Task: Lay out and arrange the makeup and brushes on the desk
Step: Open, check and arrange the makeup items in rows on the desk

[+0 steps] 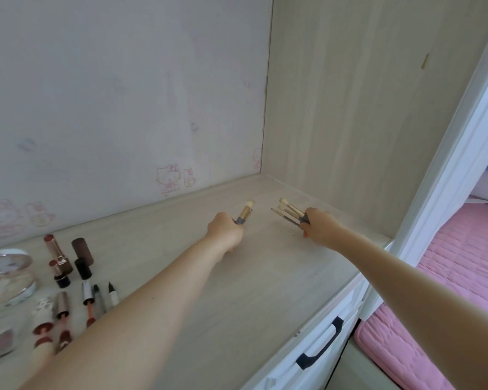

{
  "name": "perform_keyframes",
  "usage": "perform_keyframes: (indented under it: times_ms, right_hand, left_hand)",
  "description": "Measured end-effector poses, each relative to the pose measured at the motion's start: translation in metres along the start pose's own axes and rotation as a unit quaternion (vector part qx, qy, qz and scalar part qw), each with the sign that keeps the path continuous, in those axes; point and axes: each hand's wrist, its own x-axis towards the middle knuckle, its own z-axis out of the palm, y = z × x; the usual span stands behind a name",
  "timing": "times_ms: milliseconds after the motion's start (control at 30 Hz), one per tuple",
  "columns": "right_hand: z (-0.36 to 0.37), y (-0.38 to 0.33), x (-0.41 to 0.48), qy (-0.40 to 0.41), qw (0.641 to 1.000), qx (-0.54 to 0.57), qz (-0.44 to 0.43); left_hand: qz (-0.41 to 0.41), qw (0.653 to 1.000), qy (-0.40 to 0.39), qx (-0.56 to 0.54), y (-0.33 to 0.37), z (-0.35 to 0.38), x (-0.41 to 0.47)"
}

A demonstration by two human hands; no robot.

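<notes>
Head view: the left hand grips one thick gold-collared brush with cream bristles. The right hand clasps a bundle of thin cream-tipped brushes. Both are low at the pale wooden desk, right of the pink cat drawing. The brushes seem light, with stiff handles and soft bristles, so it is better to hold them by the handles.

Desk: pale matt wood-grain laminate. Brush: glossy gold metal ferrule, soft cream bristles. Compact: clear glossy plastic lid. Bed cover: pink quilted cloth.
</notes>
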Motion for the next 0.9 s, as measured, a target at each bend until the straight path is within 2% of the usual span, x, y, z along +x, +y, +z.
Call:
perform_keyframes:
  times_ms: [167,367,733,900]
  right_hand:
    - [-0.007,-0.022,-0.025,0.006,0.995,0.095,-0.01]
    - [-0.016,-0.069,-0.078,-0.013,0.979,0.199,-0.043]
    - [-0.001,-0.172,-0.186,-0.135,0.911,0.384,-0.064]
    - [0.018,-0.224,-0.225,-0.195,0.891,0.4,-0.089]
  left_hand:
    - [0.01,0.999,-0.013,-0.045,-0.011,-0.029,-0.025]
    - [0.039,0.996,0.017,-0.077,-0.028,-0.076,-0.071]
    - [0.071,0.99,0.078,-0.097,-0.078,-0.166,-0.173]
    - [0.063,0.986,0.11,-0.11,-0.119,-0.206,-0.225]
